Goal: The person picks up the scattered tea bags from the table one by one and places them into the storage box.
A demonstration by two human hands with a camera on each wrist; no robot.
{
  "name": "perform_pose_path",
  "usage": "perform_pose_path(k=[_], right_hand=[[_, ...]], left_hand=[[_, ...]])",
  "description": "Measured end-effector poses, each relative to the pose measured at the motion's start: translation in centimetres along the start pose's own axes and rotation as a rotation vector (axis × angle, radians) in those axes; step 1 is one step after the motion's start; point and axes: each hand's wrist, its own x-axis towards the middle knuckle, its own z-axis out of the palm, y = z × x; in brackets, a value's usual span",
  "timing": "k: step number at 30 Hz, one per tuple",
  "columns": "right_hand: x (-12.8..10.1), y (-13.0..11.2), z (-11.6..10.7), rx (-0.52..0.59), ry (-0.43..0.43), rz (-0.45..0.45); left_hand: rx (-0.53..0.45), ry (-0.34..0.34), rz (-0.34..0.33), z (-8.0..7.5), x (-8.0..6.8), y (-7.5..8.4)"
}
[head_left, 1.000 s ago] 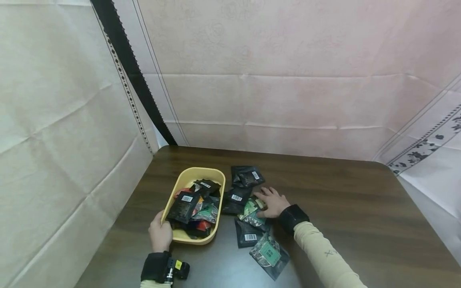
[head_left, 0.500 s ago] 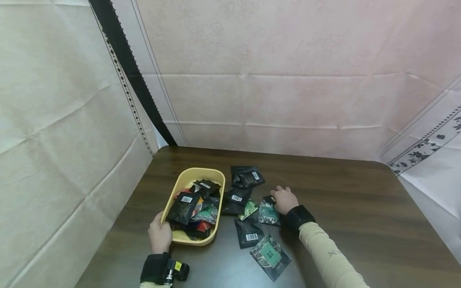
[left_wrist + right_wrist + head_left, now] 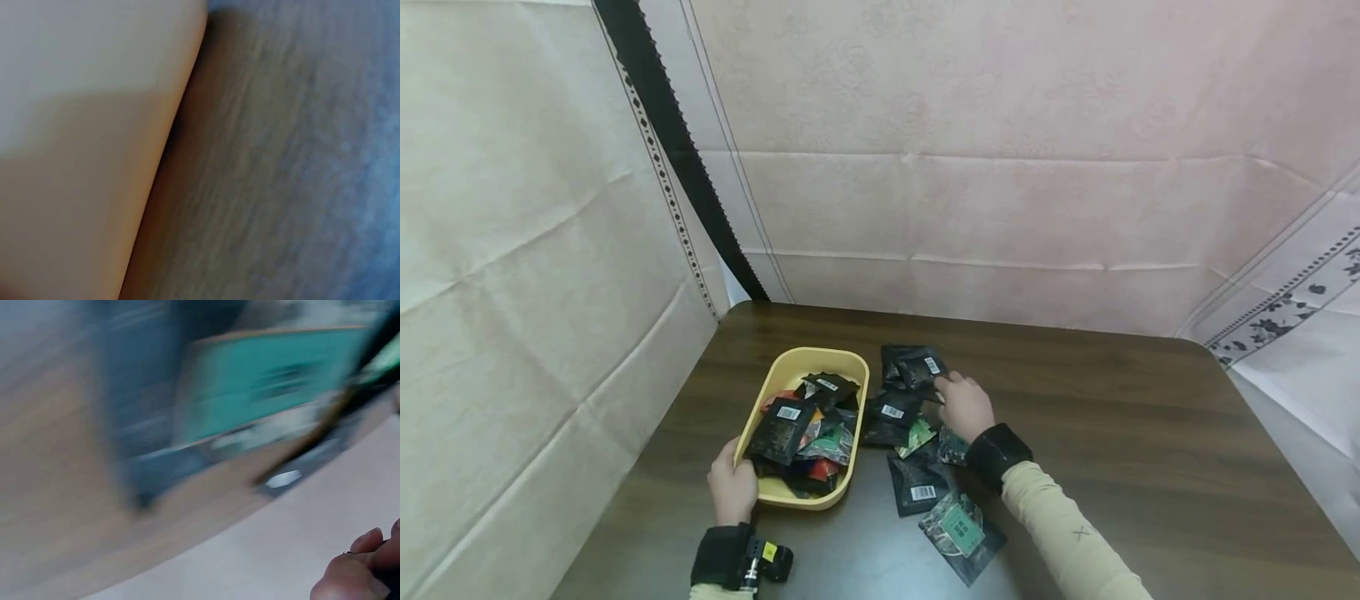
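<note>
- My left hand grips the near left part of the yellow basket, fingers curled over its rim.
- The basket stands on the left of the bench, holding a heap of packets; a black packet with a white label lies on top.
- My right hand is right of the basket, just beside the two overlapping far packets, both dark.
- My right fingers are bent, with something dark at them in the right wrist view; I cannot tell whether they pinch it.
- Left of that hand, near the basket's right side, lies the middle packet, black with a white label.
- Just right of it shows a green packet.
- A silvery packet lies partly hidden by my right hand and wristband.
- Nearer are a dark packet and, to its right, a clear one with a green label.
- Pale cloth hangs beyond the bench.
</note>
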Motion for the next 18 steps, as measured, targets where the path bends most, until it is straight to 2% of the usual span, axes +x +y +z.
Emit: perform_pose_path(k=[9,18], right_hand=[[1.7,-7.4,0.1,0.042,0.015,-0.201],[2.9,-12.0,-0.2,0.019,-0.074,-0.252]], left_hand=[[0.003,0.005,0.011,-0.3,0.1,0.1],[-0.015,-0.004,0.010,-0.1,-0.2,0.2]])
